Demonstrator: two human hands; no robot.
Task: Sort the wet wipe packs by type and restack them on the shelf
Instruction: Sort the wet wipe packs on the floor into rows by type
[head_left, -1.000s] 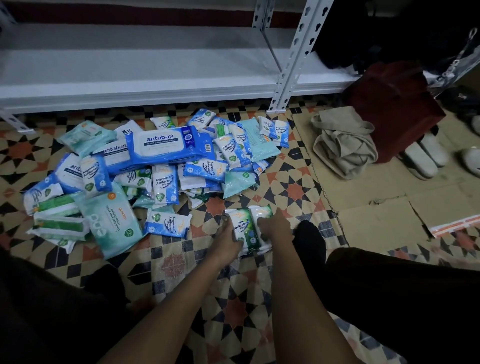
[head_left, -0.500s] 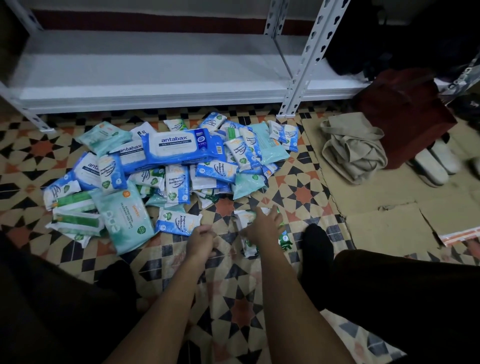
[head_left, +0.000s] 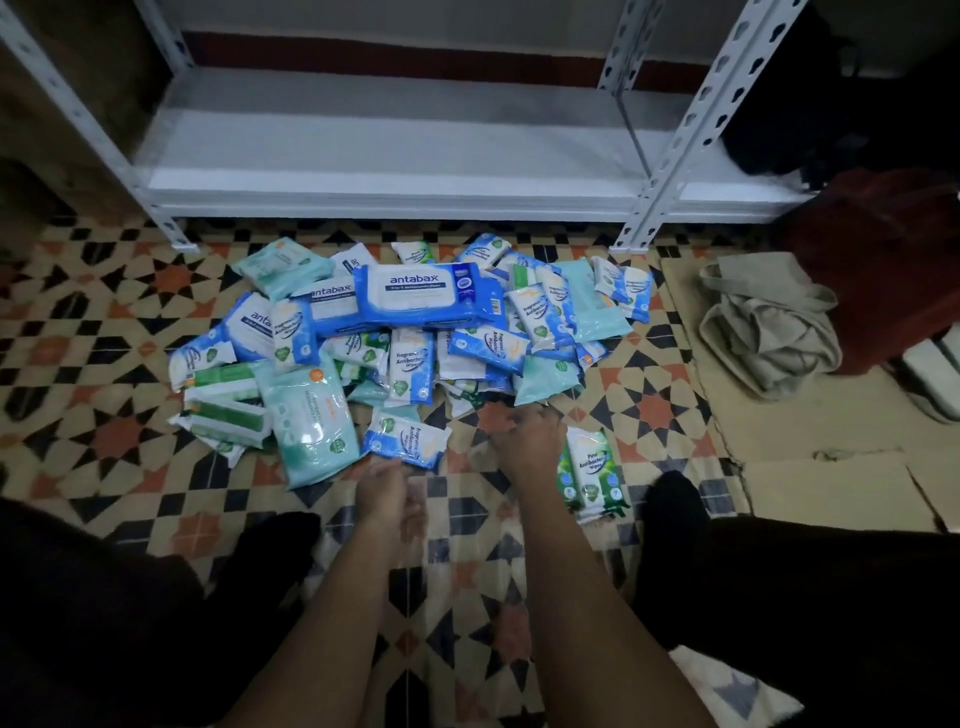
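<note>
A heap of wet wipe packs (head_left: 415, 332) lies on the patterned floor in front of the white shelf (head_left: 395, 156). Large blue antabax packs (head_left: 426, 291) top it, with small blue Fragrance packs, teal packs (head_left: 311, 421) and green-striped packs (head_left: 228, 405) around them. Two green Pine packs (head_left: 592, 470) lie apart, just right of my right hand (head_left: 530, 441). That hand reaches to the heap's near edge and holds nothing I can see. My left hand (head_left: 387, 491), loosely curled and empty, is at the near edge of a small blue Fragrance pack (head_left: 408, 439).
The shelf's bottom board is bare, with perforated uprights (head_left: 670, 150) at its corners. A beige cloth bag (head_left: 769, 322), a dark red bag (head_left: 878, 249) and cardboard sheets (head_left: 831, 431) lie to the right. My dark-clad legs (head_left: 779, 597) flank both arms.
Both hands let go of the green Pine packs, which now lie on the floor at the right. My right hand moved forward to the heap; my left shifted left to the small blue pack.
</note>
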